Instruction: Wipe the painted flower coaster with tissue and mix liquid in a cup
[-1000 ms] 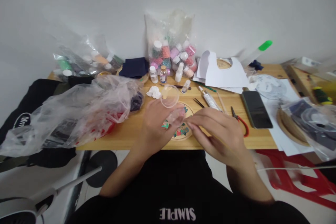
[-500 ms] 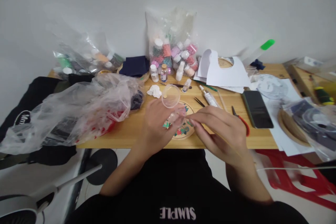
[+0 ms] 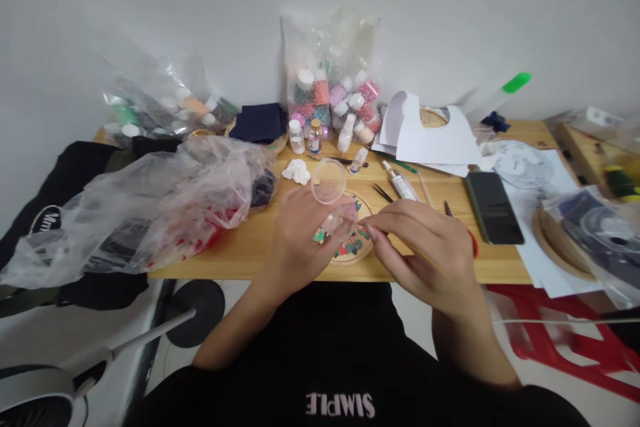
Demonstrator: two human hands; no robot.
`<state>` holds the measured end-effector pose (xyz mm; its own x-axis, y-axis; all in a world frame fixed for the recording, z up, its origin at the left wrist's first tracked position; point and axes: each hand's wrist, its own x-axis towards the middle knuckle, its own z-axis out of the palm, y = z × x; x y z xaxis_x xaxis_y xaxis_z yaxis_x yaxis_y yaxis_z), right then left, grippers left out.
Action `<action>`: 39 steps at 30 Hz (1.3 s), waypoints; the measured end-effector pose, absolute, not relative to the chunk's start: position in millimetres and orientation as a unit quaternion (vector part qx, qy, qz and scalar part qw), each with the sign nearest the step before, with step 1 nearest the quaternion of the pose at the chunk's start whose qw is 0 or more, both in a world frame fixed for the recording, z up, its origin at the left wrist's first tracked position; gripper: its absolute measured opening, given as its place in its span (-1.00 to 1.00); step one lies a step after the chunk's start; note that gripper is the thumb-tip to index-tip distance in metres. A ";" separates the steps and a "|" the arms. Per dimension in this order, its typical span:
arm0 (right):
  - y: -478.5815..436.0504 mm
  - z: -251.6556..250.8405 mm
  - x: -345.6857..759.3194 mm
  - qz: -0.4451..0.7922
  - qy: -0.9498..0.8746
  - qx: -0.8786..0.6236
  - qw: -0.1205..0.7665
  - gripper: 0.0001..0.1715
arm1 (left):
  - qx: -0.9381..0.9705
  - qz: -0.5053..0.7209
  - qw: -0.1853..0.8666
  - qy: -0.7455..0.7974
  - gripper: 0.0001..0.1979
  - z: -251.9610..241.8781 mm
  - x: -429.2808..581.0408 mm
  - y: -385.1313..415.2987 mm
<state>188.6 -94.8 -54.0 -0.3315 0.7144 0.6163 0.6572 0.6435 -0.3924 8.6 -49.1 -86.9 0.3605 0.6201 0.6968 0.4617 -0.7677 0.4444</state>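
My left hand (image 3: 304, 230) is closed around a small clear plastic cup (image 3: 341, 225), which is tilted over the work. Just above the fingers is a round clear lid-like piece (image 3: 329, 181); whether it joins the cup I cannot tell. My right hand (image 3: 425, 247) is pinched, thumb against fingers, with its tips beside the cup's mouth. What sits in that pinch is too small to make out. Beneath both hands lies a round wooden disc (image 3: 367, 247) bearing a colourful flower design, partly covered by the left hand and the cup.
Black tweezers (image 3: 383, 193), a glue tube (image 3: 401, 183), red-handled scissors (image 3: 449, 209) and a phone (image 3: 494, 208) lie to the right. Small bottles (image 3: 315, 138) and crumpled white tissue (image 3: 297, 172) are behind. Bags of bead jars (image 3: 333, 90) lean on the wall; a plastic bag (image 3: 200, 180) covers the left.
The whole view has shifted slightly. Both hands keep nearly the same pose, with the right fingertips still by the cup.
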 end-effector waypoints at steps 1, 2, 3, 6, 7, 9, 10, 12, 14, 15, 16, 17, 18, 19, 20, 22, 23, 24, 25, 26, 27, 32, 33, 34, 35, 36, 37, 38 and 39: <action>-95.0 -54.4 188.6 0.040 -0.817 -0.420 0.392 -0.91 | 0.821 0.456 0.088 0.332 -0.84 -86.8 8.6 -49.3; -95.3 -54.9 188.7 0.046 -0.819 -0.418 0.391 -0.90 | 0.821 0.454 0.091 0.335 -0.85 -86.6 8.4 -49.6; -95.5 -55.6 189.0 0.052 -0.818 -0.417 0.394 -0.89 | 0.821 0.452 0.093 0.337 -0.86 -86.3 8.3 -49.9; -95.6 -58.5 190.4 0.049 -0.804 -0.425 0.413 -0.84 | 0.821 0.447 0.098 0.342 -0.84 -85.1 7.9 -50.6; -95.4 -59.4 190.9 0.049 -0.803 -0.428 0.411 -0.84 | 0.821 0.447 0.098 0.340 -0.83 -84.7 7.9 -50.7; -94.9 -60.6 191.6 0.051 -0.806 -0.432 0.401 -0.85 | 0.822 0.449 0.098 0.335 -0.83 -84.3 8.0 -50.9; -94.7 -60.8 191.7 0.053 -0.807 -0.432 0.398 -0.86 | 0.822 0.450 0.099 0.334 -0.83 -84.3 8.1 -51.0; -94.5 -60.8 191.3 0.060 -0.806 -0.433 0.400 -0.86 | 0.820 0.448 0.108 0.339 -0.83 -84.7 8.4 -51.1; -94.3 -60.6 190.5 0.074 -0.799 -0.434 0.409 -0.86 | 0.818 0.446 0.125 0.341 -0.81 -85.1 8.6 -51.1; -94.2 -60.6 190.1 0.086 -0.795 -0.434 0.415 -0.86 | 0.817 0.447 0.130 0.341 -0.80 -85.3 8.8 -51.0; -94.1 -60.6 189.7 0.099 -0.790 -0.434 0.422 -0.86 | 0.816 0.451 0.130 0.338 -0.80 -85.4 8.9 -51.0; -93.9 -60.8 189.3 0.114 -0.784 -0.434 0.429 -0.85 | 0.816 0.454 0.126 0.336 -0.80 -85.4 9.0 -50.9; -93.7 -61.1 188.9 0.129 -0.778 -0.435 0.435 -0.85 | 0.816 0.455 0.120 0.336 -0.81 -85.4 9.0 -51.0; -93.5 -61.5 188.4 0.143 -0.772 -0.437 0.440 -0.85 | 0.816 0.454 0.115 0.338 -0.81 -85.3 9.0 -51.1; -93.3 -61.9 187.9 0.155 -0.766 -0.438 0.445 -0.86 | 0.818 0.453 0.109 0.337 -0.82 -85.2 8.8 -51.3; -93.2 -62.7 186.6 0.173 -0.753 -0.442 0.456 -0.86 | 0.821 0.448 0.105 0.339 -0.83 -85.2 8.4 -51.8; -93.3 -63.0 185.9 0.179 -0.746 -0.443 0.463 -0.86 | 0.822 0.445 0.104 0.340 -0.83 -85.3 8.1 -52.0; -93.7 -63.3 185.3 0.184 -0.738 -0.445 0.472 -0.86 | 0.822 0.444 0.104 0.340 -0.84 -85.5 7.8 -52.2; -94.1 -63.5 184.8 0.188 -0.730 -0.448 0.481 -0.86 | 0.822 0.444 0.103 0.340 -0.84 -85.7 7.6 -52.3; -94.7 -63.7 184.4 0.191 -0.722 -0.452 0.488 -0.85 | 0.822 0.444 0.103 0.341 -0.84 -85.9 7.6 -52.4; -95.3 -64.0 184.3 0.192 -0.715 -0.456 0.493 -0.85 | 0.821 0.444 0.105 0.342 -0.84 -86.1 7.7 -52.5; -97.3 -65.5 185.3 0.165 -0.707 -0.477 0.495 -0.86 | 0.815 0.448 0.118 0.348 -0.82 -86.3 8.8 -52.4; -97.4 -65.5 185.5 0.154 -0.711 -0.480 0.489 -0.86 | 0.815 0.451 0.116 0.345 -0.82 -86.4 8.9 -52.3; -97.5 -65.3 185.6 0.145 -0.719 -0.480 0.481 -0.86 | 0.815 0.455 0.113 0.340 -0.81 -86.6 8.9 -52.2; -97.6 -65.1 185.5 0.142 -0.730 -0.474 0.471 -0.86 | 0.816 0.458 0.110 0.335 -0.81 -87.0 8.8 -52.2; -97.7 -64.7 185.3 0.145 -0.743 -0.462 0.461 -0.86 | 0.816 0.460 0.106 0.334 -0.82 -87.4 8.8 -52.1; -97.9 -64.4 184.9 0.152 -0.755 -0.450 0.452 -0.86 | 0.817 0.459 0.103 0.334 -0.82 -88.0 8.8 -52.0; -98.1 -64.3 184.5 0.156 -0.762 -0.442 0.447 -0.86 | 0.817 0.458 0.101 0.336 -0.83 -88.5 8.8 -52.0; -98.3 -64.2 184.0 0.153 -0.764 -0.441 0.445 -0.86 | 0.817 0.457 0.099 0.337 -0.83 -89.1 8.8 -51.9</action>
<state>184.0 -98.3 -64.2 -0.2138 0.8107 0.5450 0.5375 0.5635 -0.6274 8.8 -51.9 -89.1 0.3558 0.6410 0.6801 0.4592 -0.7538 0.4701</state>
